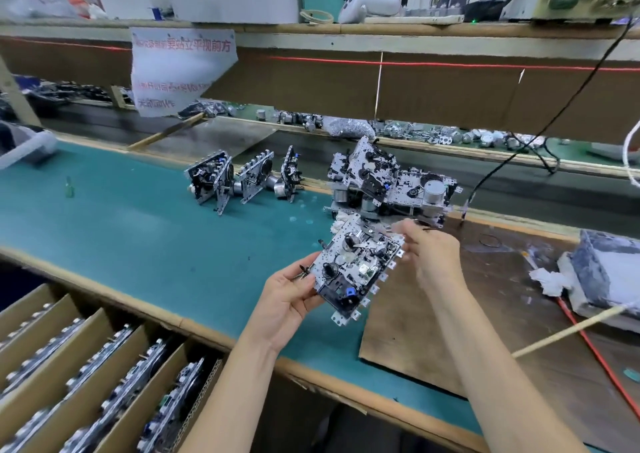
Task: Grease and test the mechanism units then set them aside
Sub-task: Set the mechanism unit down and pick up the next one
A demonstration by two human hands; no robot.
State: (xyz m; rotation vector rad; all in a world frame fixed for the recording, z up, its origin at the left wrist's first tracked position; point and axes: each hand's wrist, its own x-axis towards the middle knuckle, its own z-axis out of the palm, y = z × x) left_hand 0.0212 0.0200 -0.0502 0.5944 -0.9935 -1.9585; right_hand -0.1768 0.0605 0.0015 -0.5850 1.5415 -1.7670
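Head view: the left hand (pixel 287 296) grips the mechanism unit (pixel 353 269) by its 8 o'clock edge above the counter (pixel 138 227). The right hand (pixel 433 251) is blurred at its 1 o'clock corner, its hold unclear. The unit is probably stiff, light and delicate, so best held by the plate edges.

Single head-worn wide-angle view, looking forward and down over the desk (pixel 138 230); both forearms enter from below, hands near the lens, shelf (pixel 346 31) beyond.
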